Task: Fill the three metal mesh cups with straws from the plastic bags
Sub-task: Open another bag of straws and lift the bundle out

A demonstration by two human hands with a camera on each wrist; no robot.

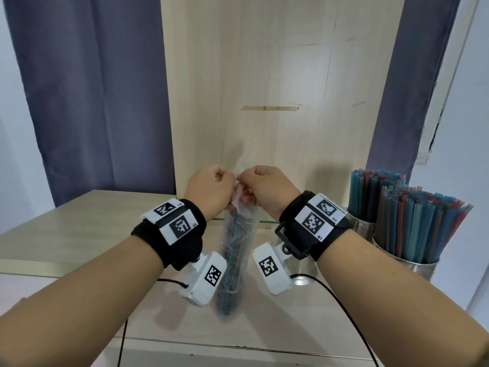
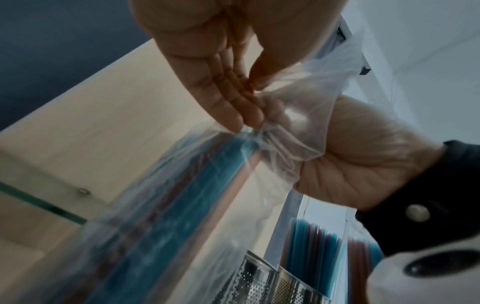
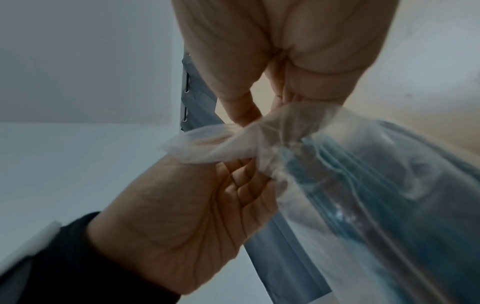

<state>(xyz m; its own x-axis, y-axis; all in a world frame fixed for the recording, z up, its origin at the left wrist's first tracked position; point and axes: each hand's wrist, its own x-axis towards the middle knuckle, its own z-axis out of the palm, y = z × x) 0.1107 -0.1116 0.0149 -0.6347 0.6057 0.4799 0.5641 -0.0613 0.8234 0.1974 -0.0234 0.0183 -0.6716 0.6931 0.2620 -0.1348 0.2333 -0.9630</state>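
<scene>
- The left hand [image 1: 209,190] and right hand [image 1: 267,189] both pinch the knotted neck of a clear plastic bag [image 1: 235,250], which hangs between the wrists above the wooden counter [image 1: 79,223].
- The bag looks tied, its straws [image 1: 232,260] all inside.
- Near right, two metal mesh cups [image 1: 412,266] already stand packed with straws.
- A third cup [image 1: 304,274] sits behind the right wrist, seemingly unfilled; I judge roughly two-thirds done.

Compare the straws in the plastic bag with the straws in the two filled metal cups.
The bagged straws hang in a knotted plastic bag pinched by the left hand and right hand; the cup straws stand loose. Bagged ones look blurred, cup ones sharp. Both are blue and red.
</scene>
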